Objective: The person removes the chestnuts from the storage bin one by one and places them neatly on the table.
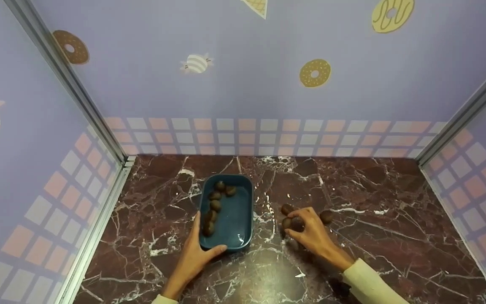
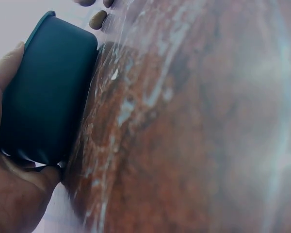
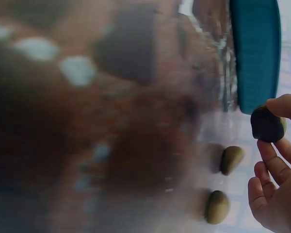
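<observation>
A dark blue-green rectangular dish (image 1: 234, 211) stands on the table, with several brown chestnuts (image 1: 215, 205) along its left side and far end. My left hand (image 1: 196, 253) grips its near left corner, thumb at the near end and fingers along the left wall. To the right of the dish, my right hand (image 1: 312, 234) pinches a chestnut (image 3: 268, 124) between thumb and fingertips. Loose chestnuts lie around that hand, one beyond the fingers (image 1: 287, 208) and another chestnut (image 1: 326, 217) to its right. The right wrist view shows two loose chestnuts (image 3: 217, 207) near the hand.
The tabletop (image 1: 373, 249) is dark red-brown marble pattern with white veins. Purple panels (image 1: 247, 93) printed with sweets and checks enclose it at the back and both sides, with metal strips (image 1: 95, 236) at the corners and left edge.
</observation>
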`<state>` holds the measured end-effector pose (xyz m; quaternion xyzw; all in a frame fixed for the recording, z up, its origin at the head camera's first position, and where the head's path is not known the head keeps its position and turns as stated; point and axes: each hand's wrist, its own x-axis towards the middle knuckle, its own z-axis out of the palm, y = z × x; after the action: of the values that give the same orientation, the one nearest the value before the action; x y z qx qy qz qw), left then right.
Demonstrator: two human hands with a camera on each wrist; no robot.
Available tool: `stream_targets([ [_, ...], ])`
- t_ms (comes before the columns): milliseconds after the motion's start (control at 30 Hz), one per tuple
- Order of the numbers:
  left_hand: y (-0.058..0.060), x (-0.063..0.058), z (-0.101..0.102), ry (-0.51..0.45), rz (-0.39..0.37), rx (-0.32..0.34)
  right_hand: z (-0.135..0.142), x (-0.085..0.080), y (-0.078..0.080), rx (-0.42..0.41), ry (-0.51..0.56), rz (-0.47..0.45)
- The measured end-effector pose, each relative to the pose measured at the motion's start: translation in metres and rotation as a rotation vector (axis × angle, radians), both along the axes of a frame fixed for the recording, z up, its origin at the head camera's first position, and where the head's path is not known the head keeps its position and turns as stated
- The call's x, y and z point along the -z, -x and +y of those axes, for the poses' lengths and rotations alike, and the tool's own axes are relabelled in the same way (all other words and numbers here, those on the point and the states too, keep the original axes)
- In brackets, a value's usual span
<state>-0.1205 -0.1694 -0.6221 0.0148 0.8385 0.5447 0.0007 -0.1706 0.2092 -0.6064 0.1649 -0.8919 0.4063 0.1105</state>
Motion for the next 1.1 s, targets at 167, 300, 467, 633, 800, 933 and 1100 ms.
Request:
stream_targets([
  [167, 0.0, 0.001, 0.0, -0.001, -0.004, 0.006, 0.007, 0.008, -0.003, 0.022, -0.002, -0.05],
  [300, 0.001, 0.001, -0.001, -0.018, -0.02, 0.011, 0.01, 0.011, -0.003, 0.011, -0.003, -0.091],
  [467, 0.001, 0.001, -0.001, -0.029, -0.013, 0.015, 0.013, 0.013, -0.003, 0.014, 0.032, -0.15],
  [633, 0.001, 0.0, 0.0, -0.026, 0.0, 0.009, 0.014, 0.015, -0.003, 0.025, 0.052, -0.193],
  [800, -0.001, -0.001, 0.001, -0.026, -0.004, 0.001, 0.015, 0.015, -0.003, 0.019, 0.036, -0.193],
  [933, 0.0, -0.001, 0.002, -0.031, -0.013, 0.003, 0.016, 0.016, -0.002, -0.002, -0.002, -0.158],
  [1100, 0.001, 0.0, 0.001, -0.03, -0.017, 0.004, 0.015, 0.018, 0.001, -0.062, -0.064, -0.075],
])
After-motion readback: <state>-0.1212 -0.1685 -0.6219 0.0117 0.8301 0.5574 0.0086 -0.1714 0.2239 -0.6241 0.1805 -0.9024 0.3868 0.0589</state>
